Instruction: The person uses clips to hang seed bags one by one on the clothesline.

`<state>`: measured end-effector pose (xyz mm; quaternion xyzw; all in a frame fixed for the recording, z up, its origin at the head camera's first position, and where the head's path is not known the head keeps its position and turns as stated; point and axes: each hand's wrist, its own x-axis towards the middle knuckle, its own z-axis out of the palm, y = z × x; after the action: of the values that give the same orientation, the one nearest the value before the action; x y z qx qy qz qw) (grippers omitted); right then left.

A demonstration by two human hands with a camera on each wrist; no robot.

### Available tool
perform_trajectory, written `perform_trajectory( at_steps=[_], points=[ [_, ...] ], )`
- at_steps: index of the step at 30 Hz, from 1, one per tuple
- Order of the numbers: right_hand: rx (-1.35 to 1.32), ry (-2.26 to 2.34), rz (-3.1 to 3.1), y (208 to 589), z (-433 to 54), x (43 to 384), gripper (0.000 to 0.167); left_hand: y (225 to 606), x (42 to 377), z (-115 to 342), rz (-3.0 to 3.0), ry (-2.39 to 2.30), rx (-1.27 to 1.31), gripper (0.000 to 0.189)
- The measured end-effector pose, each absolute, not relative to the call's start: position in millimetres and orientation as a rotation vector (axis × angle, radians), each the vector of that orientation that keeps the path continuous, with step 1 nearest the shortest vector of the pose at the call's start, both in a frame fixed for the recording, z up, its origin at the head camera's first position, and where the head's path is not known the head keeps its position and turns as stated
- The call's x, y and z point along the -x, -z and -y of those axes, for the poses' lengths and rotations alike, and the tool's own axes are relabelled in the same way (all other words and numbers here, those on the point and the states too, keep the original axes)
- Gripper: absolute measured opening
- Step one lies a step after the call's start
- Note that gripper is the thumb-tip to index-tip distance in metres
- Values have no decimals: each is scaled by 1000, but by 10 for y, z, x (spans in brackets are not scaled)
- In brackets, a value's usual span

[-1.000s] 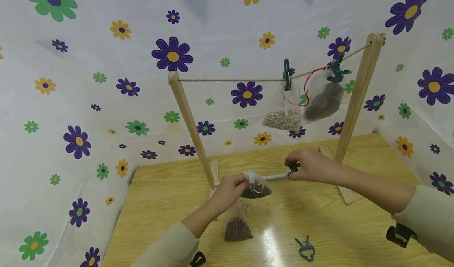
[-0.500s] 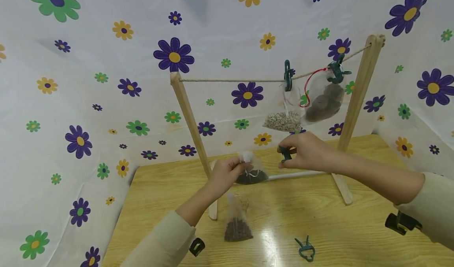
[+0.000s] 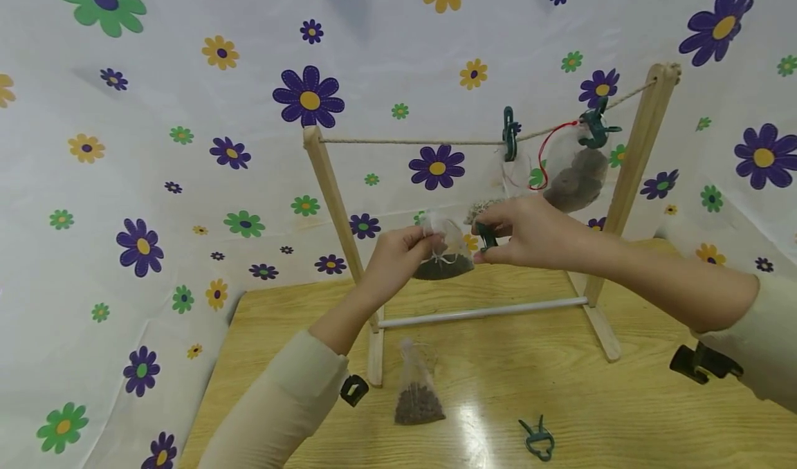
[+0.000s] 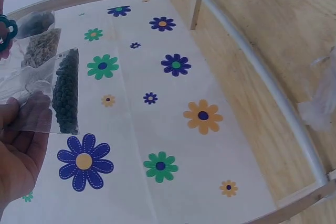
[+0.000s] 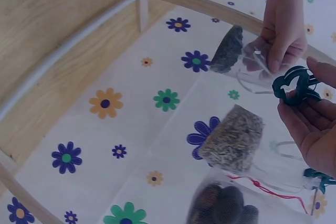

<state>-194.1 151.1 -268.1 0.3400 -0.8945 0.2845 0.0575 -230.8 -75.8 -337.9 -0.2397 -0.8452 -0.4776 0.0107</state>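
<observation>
My left hand (image 3: 395,258) pinches the top of a sheer drawstring bag (image 3: 445,267) with dark pellets in its bottom, held up below the rope (image 3: 405,141). Just right of it, my right hand (image 3: 529,234) grips a dark green plastic clip (image 3: 486,236) between thumb and fingers; the right wrist view shows the clip's (image 5: 294,86) rounded loops. Behind the right hand hangs a bag of pale grains (image 5: 233,139), partly hidden in the head view, from a green clip (image 3: 509,134). Farther right a bag of dark round stones (image 3: 575,178) with a red cord hangs from another clip (image 3: 595,124).
Two wooden posts (image 3: 336,206) carry the rope, joined low down by a white rod (image 3: 482,313). On the wooden table (image 3: 292,386) lie another sheer bag with dark brown contents (image 3: 419,403) and a loose green clip (image 3: 538,438). Flowered cloth (image 3: 236,137) surrounds the table.
Both hands have risen from near the white rod toward the rope, carrying the bag and the clip. The right hand has come left, closer to the bag, and now partly covers the grain bag.
</observation>
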Motion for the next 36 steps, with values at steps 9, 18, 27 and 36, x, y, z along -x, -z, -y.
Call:
perform_trajectory(
  at_steps=[9,18,27,36],
  points=[
    [-917,-1028,2675,2320,-1448,1998,14,3176,2478,642,2625,1485,681,26],
    [-648,-1459,2545,1980,-1381,2079,18,2988,2631,533,2595,1416,692,27],
    [-589,-1649,2401,1772,-1259,2299,17,2887,2669,532,2609,1434,657,29],
    [-549,-1670,2467,1766,-1159,2493,19,2809,2720,554,2610,1400,620,30]
  ],
)
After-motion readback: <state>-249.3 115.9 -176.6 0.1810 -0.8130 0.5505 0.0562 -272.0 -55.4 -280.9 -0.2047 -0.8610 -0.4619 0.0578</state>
